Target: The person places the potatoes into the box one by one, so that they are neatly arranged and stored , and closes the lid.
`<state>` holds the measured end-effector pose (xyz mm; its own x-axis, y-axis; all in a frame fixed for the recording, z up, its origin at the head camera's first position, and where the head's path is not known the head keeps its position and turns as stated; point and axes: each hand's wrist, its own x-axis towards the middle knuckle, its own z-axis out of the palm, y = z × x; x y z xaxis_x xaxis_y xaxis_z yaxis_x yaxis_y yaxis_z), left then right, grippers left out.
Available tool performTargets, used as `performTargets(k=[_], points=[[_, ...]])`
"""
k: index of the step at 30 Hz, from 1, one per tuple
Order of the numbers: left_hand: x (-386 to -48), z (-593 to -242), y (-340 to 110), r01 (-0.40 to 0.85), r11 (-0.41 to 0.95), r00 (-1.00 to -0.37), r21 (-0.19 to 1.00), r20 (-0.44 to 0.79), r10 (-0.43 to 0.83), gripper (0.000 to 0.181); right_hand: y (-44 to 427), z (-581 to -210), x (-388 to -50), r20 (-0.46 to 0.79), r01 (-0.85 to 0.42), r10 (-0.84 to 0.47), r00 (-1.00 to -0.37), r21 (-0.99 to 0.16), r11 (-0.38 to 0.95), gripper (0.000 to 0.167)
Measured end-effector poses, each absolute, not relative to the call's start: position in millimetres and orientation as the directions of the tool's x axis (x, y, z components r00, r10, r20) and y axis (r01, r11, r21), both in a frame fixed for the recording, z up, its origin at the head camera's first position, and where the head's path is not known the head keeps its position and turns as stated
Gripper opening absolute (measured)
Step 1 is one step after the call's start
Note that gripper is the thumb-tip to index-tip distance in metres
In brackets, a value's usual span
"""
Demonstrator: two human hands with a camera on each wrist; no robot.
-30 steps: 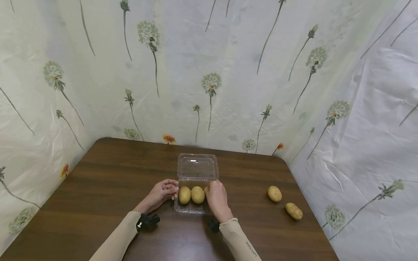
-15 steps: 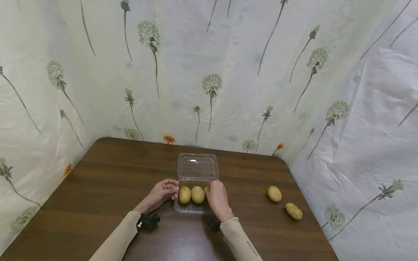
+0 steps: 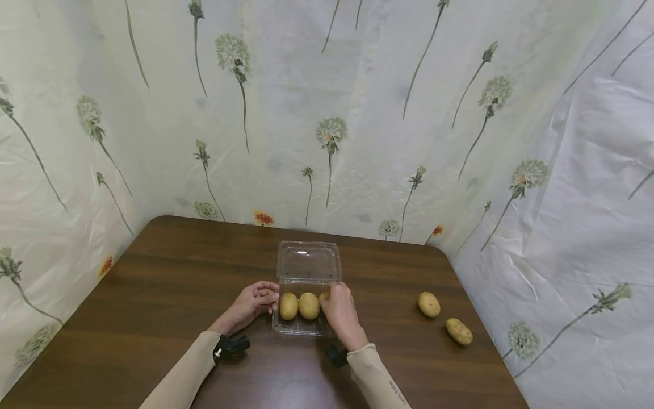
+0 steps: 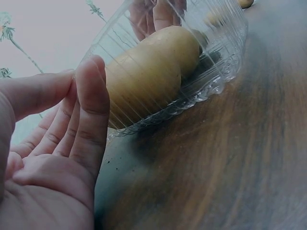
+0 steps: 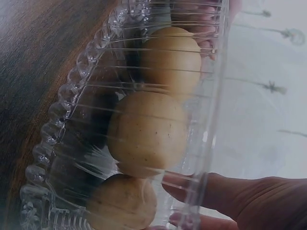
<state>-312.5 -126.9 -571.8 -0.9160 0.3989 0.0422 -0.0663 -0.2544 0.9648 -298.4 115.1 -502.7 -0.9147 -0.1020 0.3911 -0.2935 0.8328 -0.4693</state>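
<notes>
The person's left hand [image 3: 254, 301] pinches the left rim of the clear container [image 3: 309, 262] between thumb and index finger. The right hand [image 3: 339, 309] reaches over the container's right end, fingers bent round a potato [image 5: 122, 203]. Both sleeved forearms [image 3: 181, 372] slant in from the container's near side.

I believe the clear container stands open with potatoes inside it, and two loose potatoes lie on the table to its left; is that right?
Not quite: the head view shows the two loose potatoes on the table to the right of the clear container, which does stand open with potatoes inside.
</notes>
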Motion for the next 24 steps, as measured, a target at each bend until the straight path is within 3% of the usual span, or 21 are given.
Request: performTargets(k=[4,24], points=[[-312.5,-572.5,-126.9,-0.063,-0.250,-0.918,0.966,0.042,0.394,0.040,116.3,-503.5,-298.2,0.382,-0.283,-0.089,-0.920,-0.488,0.826,0.024],[-311.7,-575.8,-124.3,-0.035,-0.257,-0.921,0.966,0.068,0.383,0.034,119.2,-491.7,-290.7,0.325,-0.240,-0.065,-0.944,-0.536,0.810,0.032]])
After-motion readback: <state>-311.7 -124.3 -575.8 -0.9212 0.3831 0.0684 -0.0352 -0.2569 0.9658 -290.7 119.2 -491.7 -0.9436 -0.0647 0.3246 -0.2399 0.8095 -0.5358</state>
